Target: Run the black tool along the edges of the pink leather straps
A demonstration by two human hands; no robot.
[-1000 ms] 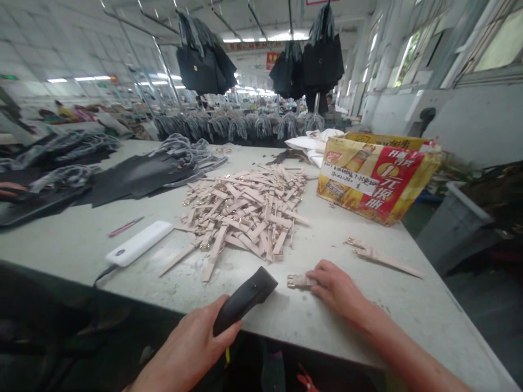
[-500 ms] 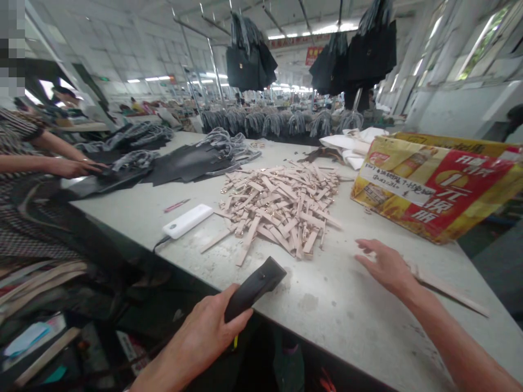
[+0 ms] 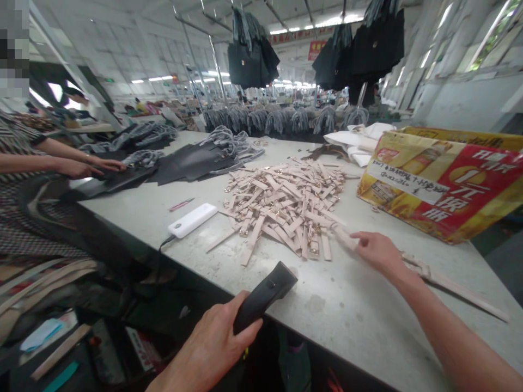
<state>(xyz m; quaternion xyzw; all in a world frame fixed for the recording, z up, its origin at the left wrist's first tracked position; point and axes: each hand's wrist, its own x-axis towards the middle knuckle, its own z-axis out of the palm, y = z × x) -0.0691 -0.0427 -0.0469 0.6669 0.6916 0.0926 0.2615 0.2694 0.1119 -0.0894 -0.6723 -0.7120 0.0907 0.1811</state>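
Note:
In my left hand (image 3: 220,337), near the table's front edge, is a long black piece (image 3: 265,296) with a squared, wider end and a small round knob; its exact kind is unclear. The fingers wrap round its lower part. My right hand (image 3: 379,251) pinches the end of a pale strap (image 3: 345,238), blurred by motion, at the right side of the heap. That heap of pale straps (image 3: 281,201) with small gold-coloured metal fittings covers the middle of the table. Beneath my right wrist, more pale strapping (image 3: 461,294) lies towards the right edge.
A yellow and red carton (image 3: 433,188) stands at the right. Left of the heap are a white device (image 3: 193,220) with a cord and a thin reddish tool (image 3: 181,204). Dark panels with grey handles (image 3: 196,162) lie behind them. A co-worker's hands (image 3: 87,166) are at the far left.
My right hand has closed from open fingers onto a pale strap at the heap's edge. My left hand still holds the black piece, slightly further right in view.

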